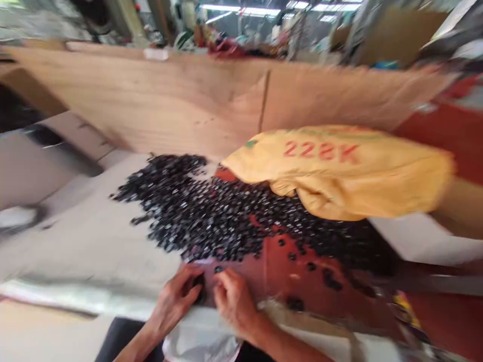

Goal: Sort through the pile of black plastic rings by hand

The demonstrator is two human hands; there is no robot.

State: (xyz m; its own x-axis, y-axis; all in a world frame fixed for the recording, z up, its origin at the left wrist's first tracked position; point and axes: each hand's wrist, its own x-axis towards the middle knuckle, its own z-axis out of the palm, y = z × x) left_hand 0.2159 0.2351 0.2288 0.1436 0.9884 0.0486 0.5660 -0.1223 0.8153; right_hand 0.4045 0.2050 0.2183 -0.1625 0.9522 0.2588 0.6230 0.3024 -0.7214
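Small black pieces [218,269] near the counter's [94,236] front edge seem light, hard and slippery, best pinched by their rims, the left hand's [173,297] fingers apart, the right hand's [238,305] too blurred to tell.
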